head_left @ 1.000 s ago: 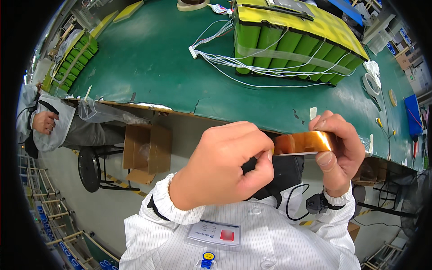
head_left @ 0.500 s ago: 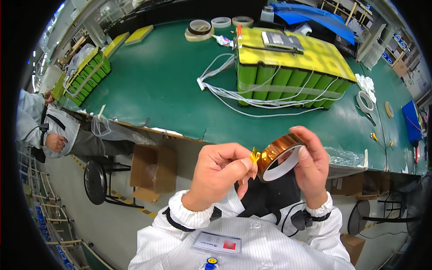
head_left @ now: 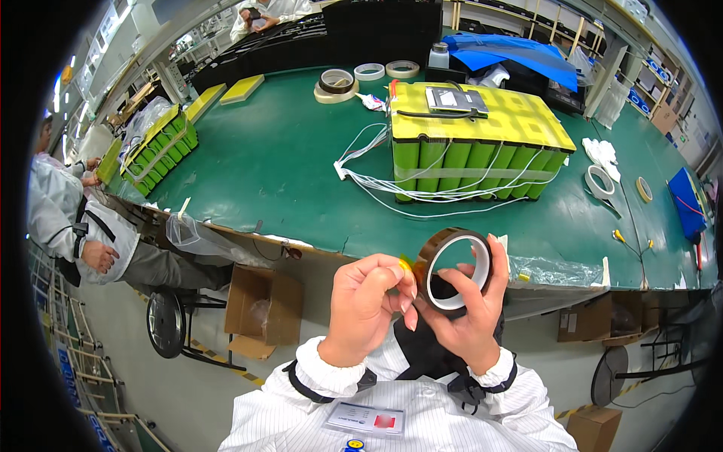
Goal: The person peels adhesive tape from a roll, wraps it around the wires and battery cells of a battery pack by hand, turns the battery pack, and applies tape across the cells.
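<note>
My right hand (head_left: 474, 313) is closed round a roll of amber film tape (head_left: 432, 252) with a white core. Some of its fingers reach into the core, and the roll stands on edge in front of the bench. On its left, my left hand (head_left: 369, 305) pinches a crumpled golden tape end (head_left: 407, 265) between thumb and fingers. Beyond them on the bench lies a battery pack (head_left: 471, 162) of green cells with a yellow top. White wires (head_left: 444, 188) run along its front to a small white connector (head_left: 340, 171).
The green bench (head_left: 279, 158) carries several tape rolls at the back, a white tape roll (head_left: 600, 182) at right and a blue box (head_left: 687, 200). A second battery pack (head_left: 162, 154) stands at the left, near a co-worker (head_left: 90, 218). Below are a stool (head_left: 165, 322) and a cardboard box (head_left: 260, 309).
The tape roll has turned to show its open side, and my right fingers have moved into its core. Both hands sit slightly lower relative to the bench. The view has tilted upward.
</note>
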Available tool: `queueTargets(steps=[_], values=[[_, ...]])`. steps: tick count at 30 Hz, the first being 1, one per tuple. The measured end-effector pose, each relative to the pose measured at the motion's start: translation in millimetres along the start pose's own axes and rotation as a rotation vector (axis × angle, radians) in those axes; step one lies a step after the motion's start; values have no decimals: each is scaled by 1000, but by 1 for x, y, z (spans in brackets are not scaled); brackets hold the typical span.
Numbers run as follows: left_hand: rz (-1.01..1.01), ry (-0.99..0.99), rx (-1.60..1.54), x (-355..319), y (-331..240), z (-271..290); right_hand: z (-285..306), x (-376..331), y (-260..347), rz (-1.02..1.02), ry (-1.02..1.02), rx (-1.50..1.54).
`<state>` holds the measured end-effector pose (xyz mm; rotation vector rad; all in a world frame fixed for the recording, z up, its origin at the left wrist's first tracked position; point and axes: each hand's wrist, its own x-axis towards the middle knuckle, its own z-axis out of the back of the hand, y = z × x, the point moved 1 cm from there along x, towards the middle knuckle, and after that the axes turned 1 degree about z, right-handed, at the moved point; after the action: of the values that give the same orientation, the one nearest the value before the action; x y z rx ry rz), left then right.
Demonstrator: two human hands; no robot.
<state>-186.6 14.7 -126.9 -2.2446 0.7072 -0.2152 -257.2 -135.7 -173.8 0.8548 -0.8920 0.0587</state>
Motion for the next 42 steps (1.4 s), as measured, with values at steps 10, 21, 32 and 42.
queueTargets(steps=[10, 21, 32, 42], values=[[172, 90, 181, 8, -5, 4, 44, 23, 17, 67, 252, -109], [297, 64, 111, 14, 0, 15, 30, 31, 17, -319, 552, 136], [67, 126, 606, 10, 3, 27, 35, 17, 11, -417, 279, 628], [-63, 192, 570, 6, 6, 21, 39, 16, 3, 96, 227, 409]])
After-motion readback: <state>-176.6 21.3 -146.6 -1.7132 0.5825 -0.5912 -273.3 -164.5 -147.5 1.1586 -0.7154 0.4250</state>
